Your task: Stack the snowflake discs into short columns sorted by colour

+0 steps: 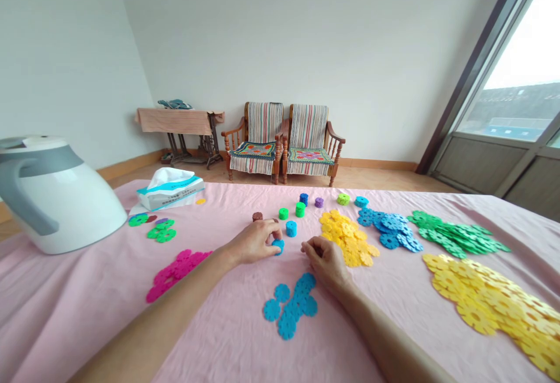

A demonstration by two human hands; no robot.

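Note:
My left hand (258, 242) has its thumb and fingers closed around a short stack of blue notched discs (277, 247) on the pink cloth. To its right, my right hand (326, 259) is closed with thumb and forefinger together; whether anything small is pinched there is hidden. Loose blue discs (294, 304) lie nearer me, between my forearms. Just beyond my left hand stand another blue stack (291, 229), a brown stack (258, 217) and two green stacks, one of them taller (300, 210).
Yellow discs (345, 237), darker blue discs (389, 228) and green discs (455, 234) are heaped rightward, with a large yellow spread (494, 301) at the right edge. Magenta discs (179, 269) lie beside my left forearm. A white kettle (79, 196) and tissue pack (170, 190) stand left.

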